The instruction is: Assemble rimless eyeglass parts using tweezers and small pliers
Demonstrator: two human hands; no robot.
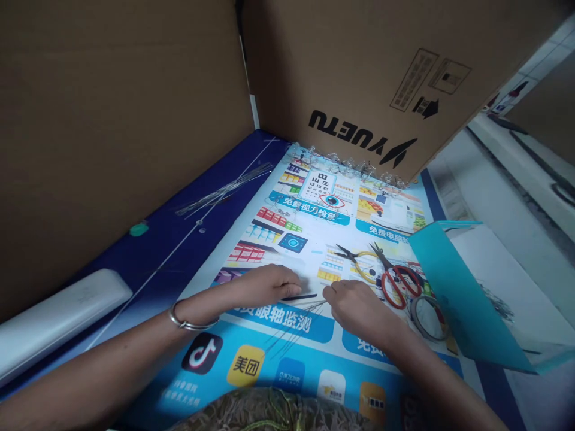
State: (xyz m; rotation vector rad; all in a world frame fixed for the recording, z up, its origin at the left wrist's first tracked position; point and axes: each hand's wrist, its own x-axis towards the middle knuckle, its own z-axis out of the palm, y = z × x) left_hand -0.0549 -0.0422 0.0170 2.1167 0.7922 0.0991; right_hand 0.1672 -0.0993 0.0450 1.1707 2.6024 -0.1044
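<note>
Though by right hand (353, 306), wires (300, 321) faint.

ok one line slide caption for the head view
Left hand and right hand near thin wires over a printed sheet, red-handled scissors alongside.

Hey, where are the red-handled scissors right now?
In the head view, the red-handled scissors lie right of centre, between the yellow-handled tool and the turquoise panel, just beyond the right hand.
</note>
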